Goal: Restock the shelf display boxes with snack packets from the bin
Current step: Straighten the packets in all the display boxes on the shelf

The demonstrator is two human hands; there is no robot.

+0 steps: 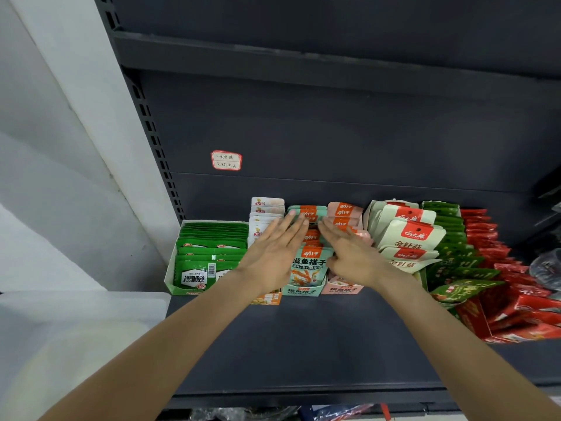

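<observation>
Step in hand, by my reading: squaring the packet row in the teal box (304, 290) on the shelf (303, 335); not loading.

Hands: L hand (274, 253) flat, fingers straight and close together, palm facing right, lying along the left side of the teal packets (309, 262); R hand (349, 253) likewise flat, fingers straight, along the right side; neither holds anything. Fingertips reach toward the rear packets; the exact contact there I cannot tell.

Location: teal box stands mid-shelf, touching the pink box (341, 289) on its right; an orange box (267, 299) sits on its left, mostly hidden by the L wrist. Green box (182, 287) at far left; white pouches (413, 235), green packs (452, 256) and red packs (498, 268) farther right. Label (226, 160) on back panel. The bin is prob. the pale translucent form at lower left (85, 314); contents not readable.

Procedure, advised:
1. Keep both palms vertical and parallel; press inward evenly so packets stack edge to edge.
2. Sweep front to back w/o lifting; light pressure only, as the foil packets look slippery and may ride up.
3. Avoid nudging the pink box's packets w/ the R hand.
4. Check front packet faces out and upright.

Progress est.: boxes look near full.
</observation>
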